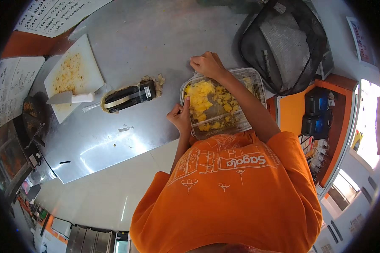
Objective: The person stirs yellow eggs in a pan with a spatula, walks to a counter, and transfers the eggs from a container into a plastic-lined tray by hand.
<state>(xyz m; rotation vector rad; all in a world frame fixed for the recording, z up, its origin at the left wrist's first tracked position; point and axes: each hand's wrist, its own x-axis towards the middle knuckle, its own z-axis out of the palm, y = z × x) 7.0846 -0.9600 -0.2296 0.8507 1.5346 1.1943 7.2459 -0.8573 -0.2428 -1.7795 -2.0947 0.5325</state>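
Note:
A clear plastic container [220, 120] with a divider sits at the table's front edge, close against my orange shirt. Crumbled yellow food [201, 95] lies in it, with smaller bits toward the right. My left hand [181, 118] is at its left rim, thumb along the edge and fingers curled outside. Reaching across the container, my right hand [208, 64] is just beyond its far left corner with fingers curled. Whether those fingers pinch something thin is not visible. The forearm hides part of the container. To the left lies a black tape dispenser [128, 96] with tape strips and brownish wrapping around it.
A knife [71, 98] rests on a stained white cutting board [74, 69] at the left of the metal table [152, 41]. At the far right is a black mesh cover [283, 47]. Handwritten sheets [55, 17] hang at the upper left. An orange shelf [291, 110] holds black devices.

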